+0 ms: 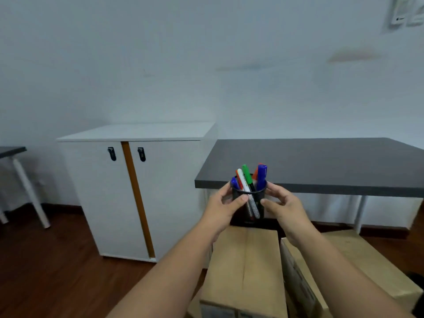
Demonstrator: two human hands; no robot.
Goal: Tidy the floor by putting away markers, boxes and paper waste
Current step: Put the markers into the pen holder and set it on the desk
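A black mesh pen holder is held up in the air in front of the dark table's near edge. Several markers stand in it: green, blue, red and white ones. My left hand grips the holder's left side and my right hand grips its right side. Below my forearms lie two cardboard boxes, one in the middle and one to the right, both on the wooden floor.
A dark grey table stands straight ahead on white legs. A white two-door cabinet with black handles stands to its left. Another table's corner and leg show at the far left. The brown wooden floor spreads at lower left.
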